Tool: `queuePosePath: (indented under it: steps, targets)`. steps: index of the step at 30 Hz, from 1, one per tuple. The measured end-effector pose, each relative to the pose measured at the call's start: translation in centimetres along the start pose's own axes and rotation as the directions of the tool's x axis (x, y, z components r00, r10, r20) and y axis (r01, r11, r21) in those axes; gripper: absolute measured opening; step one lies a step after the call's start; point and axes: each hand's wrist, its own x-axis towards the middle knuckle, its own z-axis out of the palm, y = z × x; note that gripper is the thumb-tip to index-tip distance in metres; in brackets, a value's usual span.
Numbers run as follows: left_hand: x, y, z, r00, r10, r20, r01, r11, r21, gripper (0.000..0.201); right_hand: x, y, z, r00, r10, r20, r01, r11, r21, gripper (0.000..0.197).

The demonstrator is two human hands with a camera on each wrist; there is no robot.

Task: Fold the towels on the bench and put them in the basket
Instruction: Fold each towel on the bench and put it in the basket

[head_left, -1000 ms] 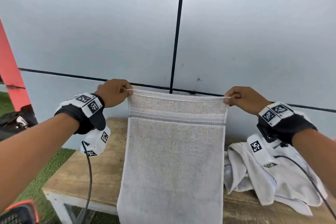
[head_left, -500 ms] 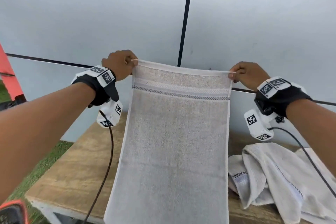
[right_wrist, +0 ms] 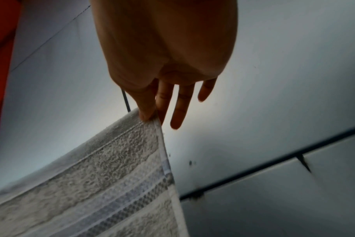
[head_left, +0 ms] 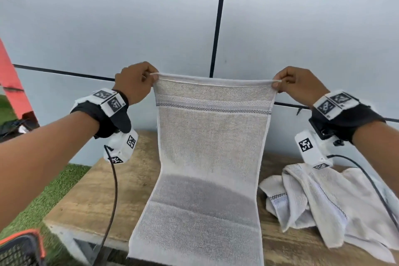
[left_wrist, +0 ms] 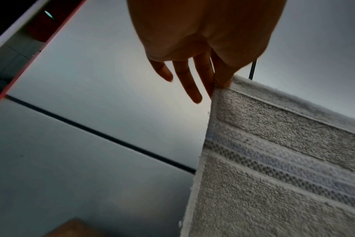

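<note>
Head view: left hand (head_left: 136,82) and right hand (head_left: 299,85) each pinch one top corner of the towel (head_left: 210,157), spread over the counter (head_left: 86,196). Not folded yet; crumpled towels (head_left: 323,203) wait at the right edge; basket not visible.

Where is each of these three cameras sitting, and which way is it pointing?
Head: worn on the head, facing forward and down at the held towel, the bench and the towel pile; both forearms, left hand and right hand show.
Left wrist: under the left wrist, looking up along the palm; fingers pinch a towel corner.
Right wrist: mirrored under the right wrist; fingers pinch the other corner.
Shared: the towel's grey stripe and the grey wall.
</note>
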Motion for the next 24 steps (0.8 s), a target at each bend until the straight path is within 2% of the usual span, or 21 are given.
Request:
queuePosePath:
  steps: [4,7,9,11,13,17,18,20,24]
  targets:
    - [-7.0,-3.5,1.3,0.984,0.081,0.161,-0.086,0.996,0.029,0.006,-6.5,2.1,2.4,0.982,0.042,0.186,-0.033,0.998,-0.052,0.008]
    - [-12.7,-6.2,2.2,0.938,0.146,0.315,-0.174,0.983,0.063,0.021,-11.9,4.0,4.4,0.946,0.056,0.32,-0.015,0.992,-0.128,0.017]
    - [-15.4,-7.6,3.1,0.889,0.199,0.413,-0.256,0.963,0.087,0.019,-15.0,5.5,6.0,0.915,0.049,0.4,0.027,0.983,-0.182,0.026]
    - [-18.0,-8.2,3.9,0.818,0.167,0.55,-0.299,0.941,0.159,0.007,-17.9,6.9,7.9,0.882,0.064,0.467,0.075,0.959,-0.274,0.027]
    - [-20.2,-8.9,4.9,0.74,0.116,0.663,-0.36,0.901,0.244,0.012,-20.3,8.4,9.8,0.856,0.1,0.507,0.09,0.938,-0.336,0.019]
    - [-23.0,-9.2,6.1,0.626,0.033,0.779,-0.429,0.849,0.309,0.018,-23.7,10.9,12.8,0.783,0.117,0.61,0.117,0.937,-0.329,0.015]
    - [-23.3,-9.2,6.3,0.605,0.016,0.796,-0.44,0.84,0.317,0.019,-24.3,11.2,13.3,0.78,0.106,0.617,0.139,0.932,-0.336,0.011]
    - [-23.7,-9.2,6.7,0.596,0.006,0.803,-0.439,0.839,0.32,0.021,-25.0,11.0,13.9,0.798,0.108,0.593,0.187,0.891,-0.414,0.006]
    - [-23.5,-8.6,7.4,0.666,0.014,0.746,-0.379,0.868,0.322,0.019,-24.7,10.4,14.5,0.858,0.06,0.511,0.264,0.801,-0.537,0.014]
